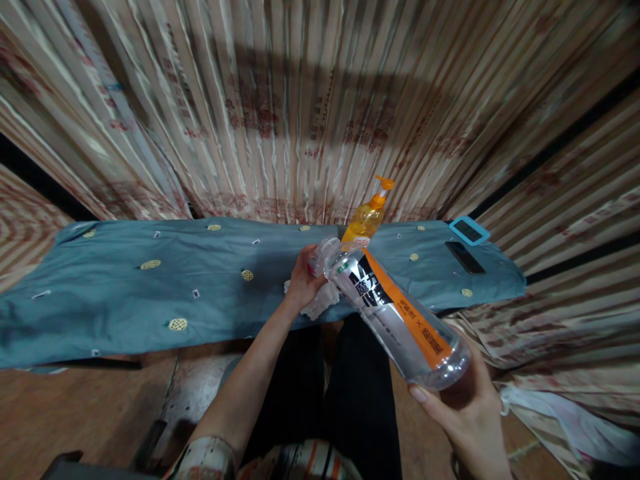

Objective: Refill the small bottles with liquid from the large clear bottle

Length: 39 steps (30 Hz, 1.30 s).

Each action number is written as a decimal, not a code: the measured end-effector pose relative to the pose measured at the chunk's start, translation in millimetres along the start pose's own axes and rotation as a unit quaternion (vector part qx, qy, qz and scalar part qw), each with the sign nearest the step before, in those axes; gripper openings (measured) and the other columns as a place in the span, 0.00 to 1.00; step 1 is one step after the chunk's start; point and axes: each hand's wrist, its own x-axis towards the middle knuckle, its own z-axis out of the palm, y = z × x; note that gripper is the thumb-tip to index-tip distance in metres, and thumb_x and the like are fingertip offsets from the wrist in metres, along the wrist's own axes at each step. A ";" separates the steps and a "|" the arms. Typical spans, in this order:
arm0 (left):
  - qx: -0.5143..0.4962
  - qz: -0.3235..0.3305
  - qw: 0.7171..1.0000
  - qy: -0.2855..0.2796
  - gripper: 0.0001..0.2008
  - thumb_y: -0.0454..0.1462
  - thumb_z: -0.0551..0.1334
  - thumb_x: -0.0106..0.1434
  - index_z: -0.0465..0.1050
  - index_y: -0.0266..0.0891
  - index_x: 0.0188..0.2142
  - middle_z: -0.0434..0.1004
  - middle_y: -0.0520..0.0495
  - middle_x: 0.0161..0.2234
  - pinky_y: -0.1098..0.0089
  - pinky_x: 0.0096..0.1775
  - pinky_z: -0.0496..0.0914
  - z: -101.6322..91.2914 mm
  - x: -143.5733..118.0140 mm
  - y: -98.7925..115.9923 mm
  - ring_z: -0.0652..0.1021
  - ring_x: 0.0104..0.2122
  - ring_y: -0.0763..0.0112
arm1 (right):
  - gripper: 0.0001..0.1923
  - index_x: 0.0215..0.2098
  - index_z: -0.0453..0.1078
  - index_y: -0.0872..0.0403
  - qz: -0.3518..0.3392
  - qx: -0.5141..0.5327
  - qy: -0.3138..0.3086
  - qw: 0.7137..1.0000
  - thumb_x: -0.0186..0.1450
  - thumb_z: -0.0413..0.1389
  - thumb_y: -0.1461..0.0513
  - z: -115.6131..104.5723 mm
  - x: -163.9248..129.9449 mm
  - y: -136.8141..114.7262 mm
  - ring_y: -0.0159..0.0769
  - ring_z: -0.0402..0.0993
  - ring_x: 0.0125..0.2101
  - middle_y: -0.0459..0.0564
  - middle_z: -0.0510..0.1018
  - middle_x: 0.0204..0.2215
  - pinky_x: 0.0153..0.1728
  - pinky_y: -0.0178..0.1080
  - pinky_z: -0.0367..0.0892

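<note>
My right hand point(465, 407) grips the base of a large clear plastic bottle point(395, 317) with an orange, black and silver label. The bottle lies tilted in the air, its neck towards the upper left. At that end my left hand point(303, 279) is closed around a small clear plastic container point(327, 253), which meets the bottle's mouth. Whether liquid passes between them I cannot make out. Below the left hand a crumpled white tissue point(320, 301) rests at the table's near edge. Just behind the bottle's neck stands an orange pump bottle point(365, 223).
A blue-green cloth point(120, 287) with pineapple prints covers the narrow table. At its right end lie a dark phone point(465, 257) and a blue-framed device point(469, 231). Striped curtains point(280, 120) hang behind and at both sides. My legs point(357, 393) are under the near edge.
</note>
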 end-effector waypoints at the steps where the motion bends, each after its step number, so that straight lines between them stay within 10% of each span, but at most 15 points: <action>1: 0.001 0.002 1.000 0.000 0.37 0.54 0.71 0.57 0.63 0.42 0.59 0.74 0.39 0.57 0.51 0.62 0.68 -0.1 0.0 0.1 0.76 0.58 0.52 | 0.47 0.60 0.69 0.51 0.001 0.001 -0.001 1.000 0.45 0.78 0.56 0.2 0.6 -0.4 0.45 0.80 0.53 0.54 0.80 0.56 0.50 0.37 0.76; 39: -0.003 -0.010 1.000 -0.001 0.36 0.54 0.72 0.55 0.65 0.42 0.57 0.75 0.39 0.56 0.50 0.62 0.68 -1.8 0.7 8.0 0.76 0.57 0.50 | 0.45 0.60 0.67 0.52 0.014 -0.030 -0.001 0.999 0.47 0.76 0.52 5.9 -1.1 -7.6 0.55 0.78 0.54 0.58 0.79 0.56 0.50 0.48 0.76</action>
